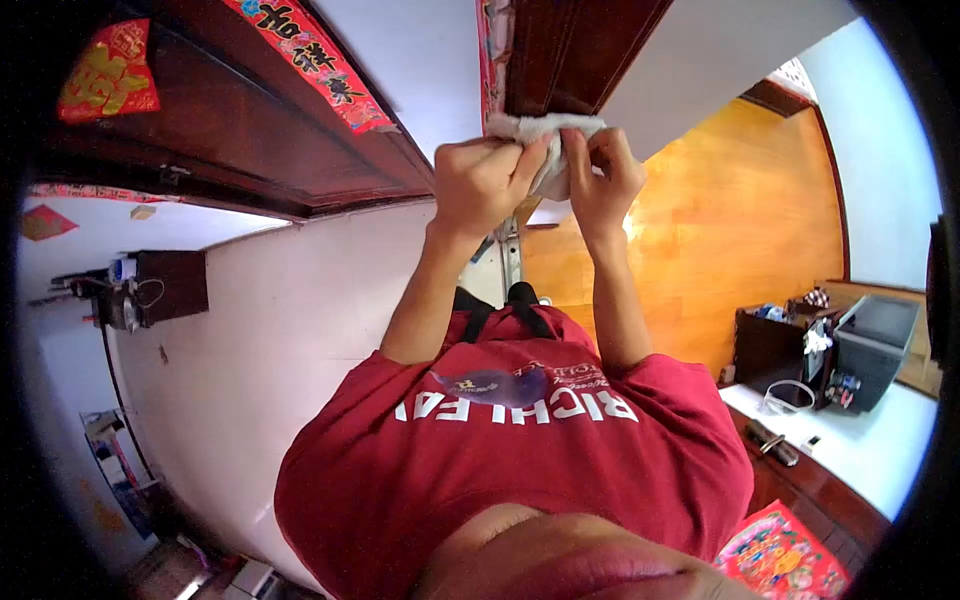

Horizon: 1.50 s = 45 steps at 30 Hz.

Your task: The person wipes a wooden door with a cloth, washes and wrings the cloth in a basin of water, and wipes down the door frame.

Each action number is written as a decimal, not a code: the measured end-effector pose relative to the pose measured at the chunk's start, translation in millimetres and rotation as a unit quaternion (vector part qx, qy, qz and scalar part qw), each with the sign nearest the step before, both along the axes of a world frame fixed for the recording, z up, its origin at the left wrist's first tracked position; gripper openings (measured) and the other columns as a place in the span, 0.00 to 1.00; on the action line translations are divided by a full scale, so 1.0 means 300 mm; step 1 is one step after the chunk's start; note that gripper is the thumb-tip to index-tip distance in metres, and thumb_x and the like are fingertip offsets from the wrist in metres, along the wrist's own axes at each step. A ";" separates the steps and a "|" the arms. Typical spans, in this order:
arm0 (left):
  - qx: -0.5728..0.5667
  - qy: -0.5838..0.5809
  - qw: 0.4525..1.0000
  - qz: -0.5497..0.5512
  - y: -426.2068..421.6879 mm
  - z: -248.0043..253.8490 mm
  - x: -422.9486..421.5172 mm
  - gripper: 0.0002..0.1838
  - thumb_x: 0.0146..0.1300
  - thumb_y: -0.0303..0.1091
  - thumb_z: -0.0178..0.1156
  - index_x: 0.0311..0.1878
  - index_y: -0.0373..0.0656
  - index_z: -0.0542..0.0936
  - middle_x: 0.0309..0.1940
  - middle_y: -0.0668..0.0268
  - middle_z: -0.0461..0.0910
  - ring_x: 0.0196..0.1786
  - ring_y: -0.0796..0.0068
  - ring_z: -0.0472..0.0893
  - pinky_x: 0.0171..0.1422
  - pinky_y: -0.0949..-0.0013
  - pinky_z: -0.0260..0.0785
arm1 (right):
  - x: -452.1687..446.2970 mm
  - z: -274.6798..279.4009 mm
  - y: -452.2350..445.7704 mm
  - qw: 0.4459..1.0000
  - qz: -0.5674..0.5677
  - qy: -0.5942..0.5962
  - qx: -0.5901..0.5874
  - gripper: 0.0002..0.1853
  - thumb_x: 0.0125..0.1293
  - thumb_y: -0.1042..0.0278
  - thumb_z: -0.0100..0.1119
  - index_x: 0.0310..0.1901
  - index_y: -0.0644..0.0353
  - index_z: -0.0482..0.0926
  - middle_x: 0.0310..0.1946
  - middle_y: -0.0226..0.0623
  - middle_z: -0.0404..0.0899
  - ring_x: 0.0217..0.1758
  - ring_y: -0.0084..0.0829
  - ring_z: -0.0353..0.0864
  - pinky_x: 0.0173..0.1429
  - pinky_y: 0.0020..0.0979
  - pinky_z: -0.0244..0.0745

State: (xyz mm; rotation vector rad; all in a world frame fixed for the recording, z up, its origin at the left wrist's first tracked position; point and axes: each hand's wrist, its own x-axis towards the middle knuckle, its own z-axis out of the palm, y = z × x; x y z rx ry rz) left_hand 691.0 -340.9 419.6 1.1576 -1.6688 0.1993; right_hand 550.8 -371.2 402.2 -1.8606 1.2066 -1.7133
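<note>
Both hands are raised at the top middle of the head view, close together on a crumpled whitish cloth [548, 128]. My left hand [478, 185] pinches the cloth's left part between thumb and bent fingers. On its other side, my right hand [606, 180] grips the cloth with curled fingers. Part of the cloth hangs between the two hands, and the rest is hidden behind the fingers. Just behind the cloth is the lower end of a dark brown wooden door or frame [575, 55].
A dark door [250, 140] with red paper banners [315, 60] stands at the upper left. An orange wooden floor [700, 210] lies right, a pale floor [260, 330] left. At the right a grey bin-like box [872, 345] stands by a white tabletop [830, 440].
</note>
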 end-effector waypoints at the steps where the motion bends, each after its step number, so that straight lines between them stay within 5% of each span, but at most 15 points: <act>1: -0.005 0.012 1.000 -0.025 -0.003 -0.049 0.010 0.18 0.54 0.31 0.66 0.12 0.41 0.73 0.08 0.62 0.67 0.11 0.64 0.70 0.16 0.65 0.59 | 0.006 -0.037 0.026 1.000 -0.012 0.001 0.002 0.13 0.55 0.74 0.68 0.23 0.63 0.70 0.16 0.38 0.74 0.16 0.24 0.72 0.22 0.25 0.67; 3: -0.012 0.019 0.998 -0.058 0.019 -0.125 0.033 0.17 0.54 0.30 0.66 0.13 0.41 0.74 0.08 0.62 0.68 0.11 0.64 0.70 0.17 0.65 0.60 | 0.011 -0.102 0.087 0.997 -0.053 0.027 -0.040 0.11 0.55 0.78 0.65 0.24 0.63 0.71 0.15 0.33 0.71 0.18 0.19 0.70 0.24 0.22 0.65; 7: 0.005 0.022 0.987 -0.161 0.020 -0.161 0.094 0.14 0.54 0.29 0.65 0.15 0.39 0.76 0.12 0.62 0.72 0.14 0.63 0.73 0.19 0.64 0.63 | 0.065 -0.178 0.165 0.991 -0.121 0.046 -0.033 0.07 0.53 0.80 0.65 0.28 0.64 0.75 0.18 0.35 0.72 0.20 0.26 0.72 0.26 0.26 0.66; 13: 0.054 0.050 0.958 -0.277 -0.140 -0.172 0.198 0.14 0.56 0.33 0.65 0.17 0.40 0.77 0.14 0.59 0.74 0.17 0.60 0.74 0.21 0.63 0.64 | 0.207 -0.079 0.138 0.953 -0.272 0.091 -0.101 0.11 0.50 0.81 0.66 0.24 0.62 0.70 0.19 0.36 0.65 0.22 0.33 0.64 0.26 0.32 0.59; 17: 0.022 0.038 0.957 -0.287 -0.282 -0.095 0.166 0.19 0.57 0.37 0.65 0.14 0.40 0.73 0.13 0.57 0.72 0.16 0.60 0.72 0.20 0.61 0.59 | 0.236 -0.004 0.132 0.918 -0.366 0.133 -0.076 0.12 0.48 0.72 0.70 0.25 0.61 0.71 0.21 0.37 0.69 0.23 0.37 0.68 0.27 0.34 0.64; 23: 0.126 0.087 0.948 -0.278 -0.272 0.011 0.148 0.21 0.60 0.42 0.62 0.17 0.37 0.75 0.12 0.54 0.71 0.14 0.57 0.70 0.21 0.62 0.59 | 0.265 0.068 0.104 0.920 -0.377 0.063 -0.081 0.12 0.52 0.71 0.69 0.25 0.62 0.72 0.20 0.39 0.71 0.22 0.37 0.73 0.26 0.34 0.68; 24: 0.156 0.082 0.945 -0.276 -0.262 0.000 0.156 0.21 0.61 0.42 0.61 0.19 0.36 0.76 0.13 0.53 0.72 0.15 0.57 0.71 0.21 0.62 0.60 | 0.265 0.049 0.100 0.917 -0.377 0.065 -0.115 0.13 0.54 0.74 0.69 0.23 0.62 0.70 0.15 0.34 0.64 0.17 0.23 0.64 0.21 0.25 0.61; 28: 0.273 0.124 0.901 -0.312 -0.236 -0.187 0.156 0.22 0.63 0.44 0.59 0.21 0.35 0.78 0.13 0.52 0.72 0.15 0.58 0.73 0.23 0.60 0.62 | 0.279 -0.135 0.138 0.934 -0.353 0.046 -0.035 0.12 0.55 0.73 0.67 0.24 0.62 0.70 0.15 0.37 0.65 0.16 0.27 0.66 0.22 0.27 0.62; 33: 0.234 0.070 0.920 -0.307 -0.254 -0.146 0.164 0.20 0.65 0.43 0.57 0.25 0.36 0.81 0.13 0.53 0.72 0.15 0.60 0.73 0.23 0.61 0.62 | 0.301 -0.106 0.125 0.926 -0.375 0.009 -0.037 0.12 0.54 0.73 0.68 0.25 0.64 0.72 0.15 0.36 0.67 0.17 0.25 0.67 0.23 0.26 0.63; 35: 0.144 0.093 0.940 -0.294 -0.264 -0.040 0.146 0.18 0.64 0.42 0.58 0.27 0.36 0.82 0.13 0.54 0.73 0.15 0.64 0.73 0.22 0.63 0.61 | 0.301 -0.002 0.115 0.927 -0.370 -0.037 -0.041 0.08 0.56 0.71 0.66 0.29 0.63 0.75 0.21 0.44 0.75 0.22 0.38 0.76 0.28 0.34 0.70; 38: 0.112 0.141 0.923 -0.340 -0.273 0.120 0.136 0.16 0.62 0.41 0.61 0.27 0.37 0.83 0.13 0.55 0.73 0.14 0.70 0.71 0.21 0.66 0.60 | 0.287 0.140 0.104 0.918 -0.387 -0.006 -0.092 0.09 0.55 0.71 0.68 0.29 0.62 0.76 0.20 0.41 0.76 0.21 0.31 0.76 0.26 0.29 0.71; 45: 0.221 0.090 0.886 -0.398 -0.292 -0.161 0.172 0.13 0.61 0.39 0.63 0.29 0.37 0.84 0.13 0.56 0.75 0.12 0.73 0.68 0.20 0.67 0.60 | 0.317 -0.167 0.152 0.897 -0.440 0.035 0.028 0.08 0.55 0.72 0.67 0.30 0.62 0.75 0.21 0.41 0.76 0.22 0.31 0.77 0.28 0.30 0.72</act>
